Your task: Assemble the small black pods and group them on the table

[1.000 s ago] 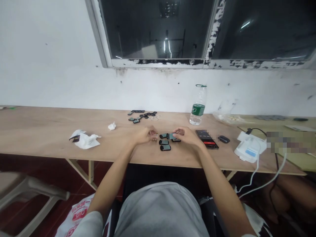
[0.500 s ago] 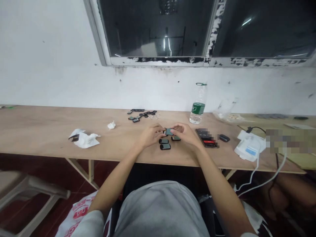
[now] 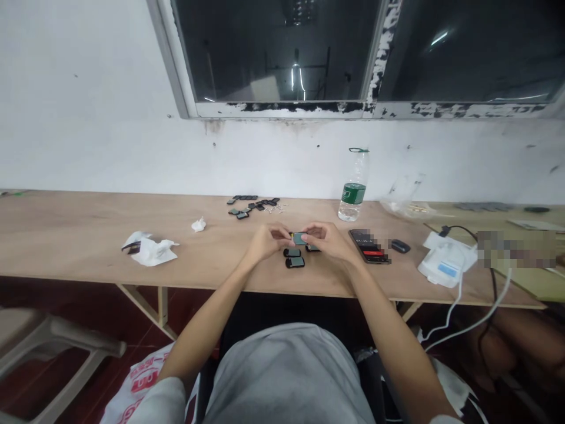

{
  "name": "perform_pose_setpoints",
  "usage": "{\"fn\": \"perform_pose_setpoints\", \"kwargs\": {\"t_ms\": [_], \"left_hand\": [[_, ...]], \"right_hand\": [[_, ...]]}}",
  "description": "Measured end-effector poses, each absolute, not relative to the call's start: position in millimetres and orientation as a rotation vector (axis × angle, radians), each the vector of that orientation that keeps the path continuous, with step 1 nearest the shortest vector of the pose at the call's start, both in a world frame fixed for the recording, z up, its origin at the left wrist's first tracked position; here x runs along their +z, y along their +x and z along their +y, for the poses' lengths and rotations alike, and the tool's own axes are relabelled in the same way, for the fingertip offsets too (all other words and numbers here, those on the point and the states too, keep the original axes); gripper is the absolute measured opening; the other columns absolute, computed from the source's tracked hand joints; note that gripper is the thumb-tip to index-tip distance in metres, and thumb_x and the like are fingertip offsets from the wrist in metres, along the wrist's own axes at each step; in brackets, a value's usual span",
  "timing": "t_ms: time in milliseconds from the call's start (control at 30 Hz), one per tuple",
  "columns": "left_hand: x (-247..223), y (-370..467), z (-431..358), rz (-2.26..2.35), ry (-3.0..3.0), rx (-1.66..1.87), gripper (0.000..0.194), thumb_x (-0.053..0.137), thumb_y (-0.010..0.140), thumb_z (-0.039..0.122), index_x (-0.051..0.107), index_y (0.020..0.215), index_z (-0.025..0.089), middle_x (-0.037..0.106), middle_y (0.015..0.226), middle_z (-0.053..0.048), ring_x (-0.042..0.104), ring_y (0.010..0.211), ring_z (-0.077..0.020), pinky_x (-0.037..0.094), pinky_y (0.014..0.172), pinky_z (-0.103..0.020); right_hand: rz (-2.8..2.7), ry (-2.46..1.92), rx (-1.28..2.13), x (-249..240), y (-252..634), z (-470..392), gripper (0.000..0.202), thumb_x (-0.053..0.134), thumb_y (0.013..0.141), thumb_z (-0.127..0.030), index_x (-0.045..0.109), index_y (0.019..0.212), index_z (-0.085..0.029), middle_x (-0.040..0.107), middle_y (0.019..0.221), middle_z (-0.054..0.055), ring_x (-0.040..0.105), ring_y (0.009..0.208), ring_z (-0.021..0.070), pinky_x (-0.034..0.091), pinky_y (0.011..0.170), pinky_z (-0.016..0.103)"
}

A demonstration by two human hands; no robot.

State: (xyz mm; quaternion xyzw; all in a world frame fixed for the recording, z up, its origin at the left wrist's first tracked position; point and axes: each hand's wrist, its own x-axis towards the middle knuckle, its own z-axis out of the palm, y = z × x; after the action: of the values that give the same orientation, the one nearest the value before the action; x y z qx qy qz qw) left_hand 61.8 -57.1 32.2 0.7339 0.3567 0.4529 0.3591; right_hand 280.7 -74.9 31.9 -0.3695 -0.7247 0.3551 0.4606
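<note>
Between both hands is a small flat device with a grey-green screen [image 3: 299, 238] and a dark edge. My left hand [image 3: 270, 240] pinches its left side, where a bit of yellow shows. My right hand [image 3: 324, 240] grips its right side, thumb against the face. Just below lie similar black pieces with grey faces: an upper one [image 3: 292, 252], a lower one [image 3: 295, 262], and a third [image 3: 312, 248] partly covered by my right hand. Fingertips behind the held device are hidden.
Several black pieces [image 3: 251, 206] and small white bits [image 3: 276, 208] lie near the wall. A water bottle [image 3: 352, 191], a phone [image 3: 369, 246], a black oval object [image 3: 400, 246] and a white cabled box [image 3: 445, 265] are on the right. Crumpled tissues [image 3: 154, 250] lie left.
The held device has shifted slightly left and nearer to me, its face showing more plainly. My left fingers have drawn together at its left edge. The loose pieces stay in place.
</note>
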Motion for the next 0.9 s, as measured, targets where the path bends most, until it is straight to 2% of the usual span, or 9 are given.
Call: {"fn": "perform_pose_setpoints", "kwargs": {"t_ms": [100, 167, 367, 533, 667, 767, 900], "left_hand": [[31, 60, -55, 0.918, 1.829, 1.154, 0.032, 0.090, 0.056, 0.035, 0.069, 0.070, 0.016, 0.073, 0.086, -0.006, 0.070, 0.076, -0.0204, 0.058, 0.069, -0.032], [31, 59, -55, 0.885, 1.849, 1.119, 0.031, 0.090, 0.057, 0.035, 0.070, 0.069, 0.015, 0.071, 0.086, -0.006, 0.069, 0.076, -0.0198, 0.057, 0.069, -0.032], [34, 56, -57, 0.781, 1.940, 1.065, 0.026, 0.087, 0.063, 0.036, 0.072, 0.069, 0.015, 0.070, 0.096, -0.008, 0.068, 0.083, -0.0199, 0.058, 0.077, -0.033], [35, 44, -48, 0.874, 2.007, 1.015, 0.023, 0.083, 0.068, 0.032, 0.068, 0.071, 0.015, 0.070, 0.109, -0.009, 0.070, 0.081, -0.0184, 0.058, 0.072, -0.031], [34, 24, -34, 1.043, 2.113, 0.993, 0.020, 0.080, 0.070, 0.030, 0.067, 0.074, 0.016, 0.073, 0.094, -0.007, 0.070, 0.077, -0.0187, 0.057, 0.071, -0.031], [30, 12, -23, 1.146, 2.184, 0.919, 0.018, 0.078, 0.071, 0.030, 0.068, 0.077, 0.016, 0.073, 0.082, -0.006, 0.070, 0.075, -0.0200, 0.055, 0.069, -0.031], [17, 5, -7, 1.165, 2.215, 0.780, 0.020, 0.075, 0.071, 0.034, 0.069, 0.079, 0.016, 0.074, 0.079, -0.007, 0.069, 0.075, -0.0213, 0.053, 0.067, -0.030]], "right_hand": [[-1.802, -0.895, 0.885, 33, 280, -77, 0.037, 0.076, 0.080, -0.049, 0.071, 0.097, -0.017, 0.076, 0.098, 0.009, 0.070, 0.089, 0.0228, 0.055, 0.083, 0.035], [-1.806, -0.898, 0.899, 34, 279, -79, 0.036, 0.075, 0.081, -0.048, 0.072, 0.098, -0.017, 0.075, 0.097, 0.009, 0.070, 0.088, 0.0226, 0.054, 0.082, 0.035], [-1.858, -0.935, 0.859, 38, 282, -82, 0.033, 0.074, 0.082, -0.046, 0.072, 0.099, -0.017, 0.075, 0.095, 0.008, 0.070, 0.086, 0.0219, 0.054, 0.079, 0.033], [-1.804, -1.116, 0.761, 33, 296, -72, 0.028, 0.071, 0.081, -0.041, 0.069, 0.096, -0.018, 0.075, 0.096, 0.008, 0.070, 0.085, 0.0216, 0.054, 0.078, 0.033], [-1.798, -1.272, 0.798, 22, 314, -59, 0.021, 0.075, 0.075, -0.033, 0.065, 0.084, -0.018, 0.073, 0.083, 0.006, 0.069, 0.079, 0.0207, 0.053, 0.073, 0.030], [-1.880, -1.385, 0.860, 18, 326, -55, 0.019, 0.077, 0.073, -0.029, 0.064, 0.083, -0.018, 0.073, 0.074, 0.004, 0.069, 0.072, 0.0195, 0.052, 0.068, 0.028], [-1.920, -1.479, 0.959, 18, 334, -55, 0.020, 0.079, 0.072, -0.027, 0.063, 0.080, -0.018, 0.072, 0.067, 0.003, 0.069, 0.067, 0.0190, 0.051, 0.062, 0.027]]}}
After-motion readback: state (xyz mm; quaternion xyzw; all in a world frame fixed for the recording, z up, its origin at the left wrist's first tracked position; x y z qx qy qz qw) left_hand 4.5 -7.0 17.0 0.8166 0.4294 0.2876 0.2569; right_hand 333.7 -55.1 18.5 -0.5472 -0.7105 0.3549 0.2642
